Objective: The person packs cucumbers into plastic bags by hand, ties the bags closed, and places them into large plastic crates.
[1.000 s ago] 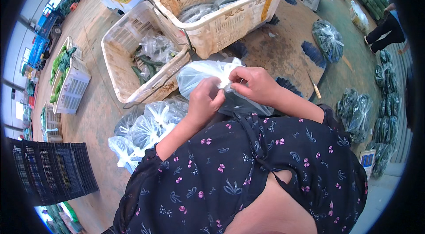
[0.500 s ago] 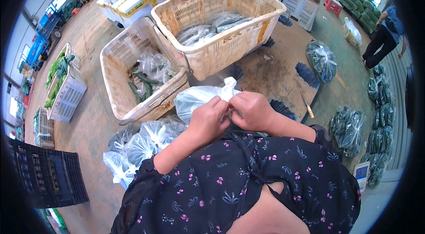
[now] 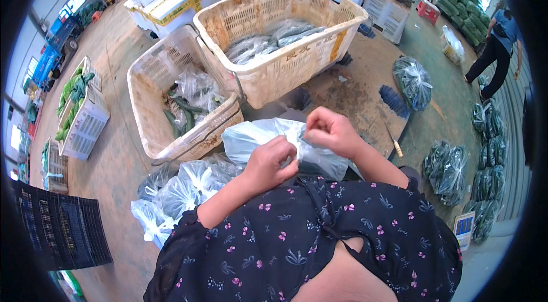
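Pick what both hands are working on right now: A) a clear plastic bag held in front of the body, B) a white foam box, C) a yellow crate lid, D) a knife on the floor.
A: the left hand and right hand both pinch the top of the clear plastic bag.

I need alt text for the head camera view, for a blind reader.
Both hands, left hand and right hand, pinch the top of a clear plastic bag. Ahead on the floor stand two beige crates holding bagged vegetables.
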`<state>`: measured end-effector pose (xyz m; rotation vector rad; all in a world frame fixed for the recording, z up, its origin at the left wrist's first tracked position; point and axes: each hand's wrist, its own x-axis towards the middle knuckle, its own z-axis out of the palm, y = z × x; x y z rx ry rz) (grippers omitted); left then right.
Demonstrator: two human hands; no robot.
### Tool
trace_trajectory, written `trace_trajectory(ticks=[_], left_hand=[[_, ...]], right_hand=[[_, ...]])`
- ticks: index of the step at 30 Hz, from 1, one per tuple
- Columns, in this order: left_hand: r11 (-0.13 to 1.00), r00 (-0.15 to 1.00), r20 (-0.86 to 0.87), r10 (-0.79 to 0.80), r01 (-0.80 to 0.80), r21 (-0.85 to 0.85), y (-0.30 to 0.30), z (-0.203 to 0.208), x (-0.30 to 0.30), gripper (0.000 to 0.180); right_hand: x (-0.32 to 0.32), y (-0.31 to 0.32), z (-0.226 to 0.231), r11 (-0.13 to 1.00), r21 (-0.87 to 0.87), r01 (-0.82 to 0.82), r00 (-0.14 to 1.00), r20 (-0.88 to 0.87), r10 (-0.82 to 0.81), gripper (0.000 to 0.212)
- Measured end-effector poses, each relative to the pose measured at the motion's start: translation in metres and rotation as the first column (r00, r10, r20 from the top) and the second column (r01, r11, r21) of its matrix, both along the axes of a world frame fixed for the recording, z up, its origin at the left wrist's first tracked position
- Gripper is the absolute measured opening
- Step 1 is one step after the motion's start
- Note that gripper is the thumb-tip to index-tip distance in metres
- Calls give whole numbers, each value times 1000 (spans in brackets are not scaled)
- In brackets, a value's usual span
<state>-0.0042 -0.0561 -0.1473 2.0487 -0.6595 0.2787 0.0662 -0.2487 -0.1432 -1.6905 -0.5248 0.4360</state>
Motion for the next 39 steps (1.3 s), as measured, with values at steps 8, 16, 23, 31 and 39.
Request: trace_trajectory(ticks=[8,16,23,31,39], left_hand=[[995,996,-25,85,-86,-44,0,-1,-6,14],[979,944,-329,29,-94,-183,-5,-3,-19,11],[975,955,-287,78,-133,-176,-9,0,-18,11],[983,883,-463,-71,-17,-183,-12,5,-16,16],[762,747,-383,-544,247,-599,13,-15,-23,8]], right_hand=[[-19,14,5,970,-228,-82,867,463,182,9],[-6,1,0,968,-172,181,974,166,-152,6],[-28,10,8,988,-113,-102,939,316,133,14],[-22,15,-15,972,-49,228,864,470,-179,9],[-9,-2,-35,954,-34,299,762,610,-217,11]])
